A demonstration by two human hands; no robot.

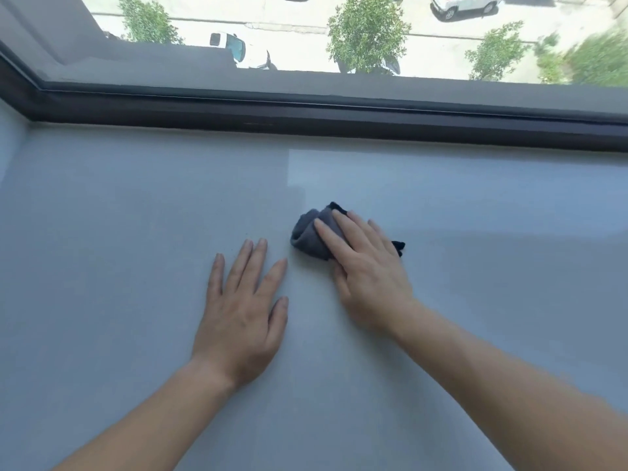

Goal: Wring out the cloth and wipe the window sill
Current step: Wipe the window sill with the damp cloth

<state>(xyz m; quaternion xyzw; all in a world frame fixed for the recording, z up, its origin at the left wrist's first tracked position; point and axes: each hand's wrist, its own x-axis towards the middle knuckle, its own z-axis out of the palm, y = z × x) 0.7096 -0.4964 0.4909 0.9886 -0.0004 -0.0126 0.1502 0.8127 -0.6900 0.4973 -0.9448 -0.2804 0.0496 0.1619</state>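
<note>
Grey cloth (307, 237), bunched into a loose wad, is lying on the pale window sill (136, 215), well in front of the dark window frame (306, 113) and roughly level with its middle. The right hand (367, 270) is pressing down on it with straight fingers laid over the top. Its grip is wide and is not curling round the fabric, which suits pushing the cloth across the surface rather than lifting it.

The left hand (241, 311) is resting flat on the bare sill, just beside the cloth and a little farther from the frame. Its fingers are spreading, its grip wide and holding nothing. It is probably bracing the person as they are leaning forward. Judging from this, the wringing is looking finished and the wiping is under way.

Counting: one cloth and two hands, with both forearms bare. Beyond the frame, through the glass, three small trees (367, 32) are showing clearly on a street far below, along with at least two white cars (465, 5).
</note>
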